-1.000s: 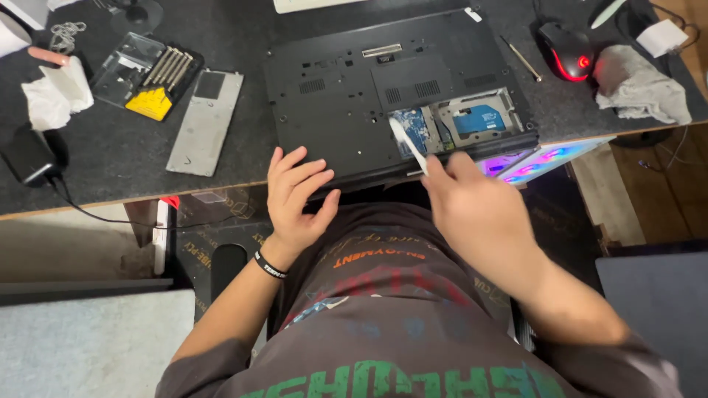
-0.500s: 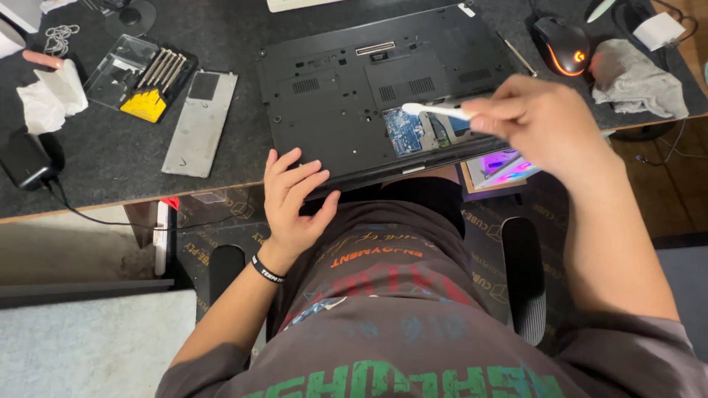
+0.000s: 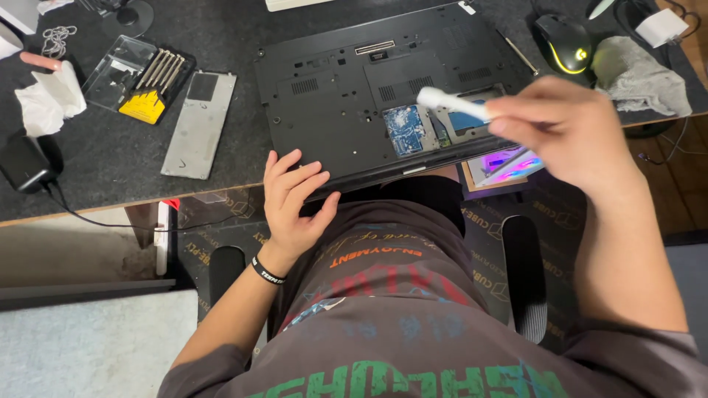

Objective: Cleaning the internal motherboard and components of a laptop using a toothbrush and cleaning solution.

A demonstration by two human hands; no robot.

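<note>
Your right hand [image 3: 571,133] has lifted off the upturned laptop [image 3: 383,96] on the desk [image 3: 110,162], fingers now pinched around a small white stick [image 3: 451,103] above its open bay [image 3: 435,125], while your left hand [image 3: 295,203] stays spread, empty, steadying the near edge.

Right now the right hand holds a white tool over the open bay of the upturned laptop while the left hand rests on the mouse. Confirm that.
Not quite: in the head view the left hand rests on the near edge of the laptop, not the mouse. The right hand does hold the white tool over the open bay.
</note>
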